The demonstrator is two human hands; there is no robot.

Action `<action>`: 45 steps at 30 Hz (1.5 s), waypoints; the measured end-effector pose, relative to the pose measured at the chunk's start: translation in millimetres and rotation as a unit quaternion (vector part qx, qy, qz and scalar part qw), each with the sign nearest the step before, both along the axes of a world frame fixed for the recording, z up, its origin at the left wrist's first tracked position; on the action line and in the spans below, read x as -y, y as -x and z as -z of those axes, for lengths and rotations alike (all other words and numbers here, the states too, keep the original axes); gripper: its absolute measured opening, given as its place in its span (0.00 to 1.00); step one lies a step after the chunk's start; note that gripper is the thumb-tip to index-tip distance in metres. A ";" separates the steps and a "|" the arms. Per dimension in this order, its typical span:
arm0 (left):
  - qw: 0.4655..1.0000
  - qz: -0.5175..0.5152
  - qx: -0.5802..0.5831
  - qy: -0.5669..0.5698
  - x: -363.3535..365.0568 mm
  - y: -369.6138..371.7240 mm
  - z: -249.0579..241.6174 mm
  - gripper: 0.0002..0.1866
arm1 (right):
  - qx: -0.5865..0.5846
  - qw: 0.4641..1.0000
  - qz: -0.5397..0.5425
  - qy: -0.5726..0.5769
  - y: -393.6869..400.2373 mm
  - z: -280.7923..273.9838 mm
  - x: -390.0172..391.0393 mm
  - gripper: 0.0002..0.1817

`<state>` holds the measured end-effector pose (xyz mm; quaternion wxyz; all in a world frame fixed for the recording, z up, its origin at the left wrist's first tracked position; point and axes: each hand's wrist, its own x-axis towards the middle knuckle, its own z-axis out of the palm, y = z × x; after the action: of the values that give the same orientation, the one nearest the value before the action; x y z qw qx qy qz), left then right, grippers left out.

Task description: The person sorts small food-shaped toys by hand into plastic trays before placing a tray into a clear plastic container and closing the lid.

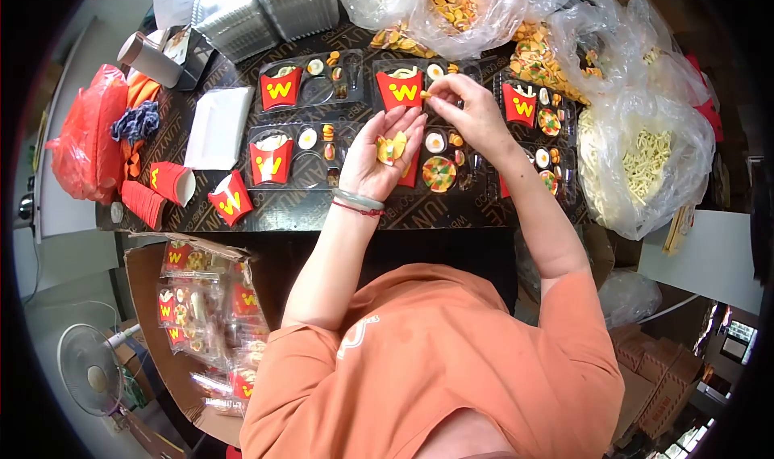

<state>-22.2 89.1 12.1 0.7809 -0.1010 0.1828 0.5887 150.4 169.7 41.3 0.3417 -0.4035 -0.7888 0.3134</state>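
Observation:
My left hand (372,162) is palm up and cupped under several small yellow toy food pieces (392,148). Thumb and forefinger of my right hand (470,118) are pinched around a tiny orange-yellow piece (426,94), beside a red fry box with a yellow W (400,89). That box sits in a clear plastic tray (461,73) with a toy fried egg (435,71). Below my right hand, another tray holds a toy egg (435,142) and a toy pizza (439,174); my left hand partly covers its red box.
Filled trays (310,84) stand left and right. Bags of yellow-orange pieces (453,3) and toy fries (645,164) line the back and right. Empty red boxes (172,183) and a white stack (218,128) lie left. Below, a carton (153,298) holds packed sets.

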 end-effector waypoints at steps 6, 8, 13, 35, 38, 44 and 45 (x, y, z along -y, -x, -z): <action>0.996 -0.050 -0.052 0.050 -11.5 19.1 -7.5 0.20 | 0.166 0.966 0.003 -0.196 -2.5 39.4 -30.2 0.06; 0.999 -0.036 0.022 0.016 -16.3 19.4 -9.5 0.24 | 0.204 0.958 -0.006 -0.202 -8.8 46.4 -29.7 0.05; 0.999 -0.008 0.041 -0.016 -23.3 9.6 -1.4 0.23 | 0.078 0.988 -0.051 -0.122 -1.8 9.2 -9.4 0.08; 0.999 -0.031 0.016 -0.005 -42.7 -3.0 8.2 0.18 | 0.075 0.979 -0.089 0.166 -26.8 31.2 -54.1 0.07; 0.999 -0.024 0.031 -0.031 -41.9 -0.8 8.0 0.22 | 0.190 0.979 -0.078 -0.019 -22.7 30.7 -51.3 0.07; 0.998 -0.008 0.038 -0.039 -41.2 -3.5 12.7 0.24 | 0.064 0.981 -0.174 -0.063 -9.5 -8.6 -21.6 0.09; 0.999 -0.006 0.038 -0.039 -41.1 -5.2 12.1 0.24 | 0.080 0.979 -0.174 -0.070 -7.5 -7.0 -16.8 0.10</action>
<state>-17.0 130.2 -0.1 0.7871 -0.0938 0.1297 0.5958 157.9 186.5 48.4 0.2452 -0.2591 -0.8917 0.2787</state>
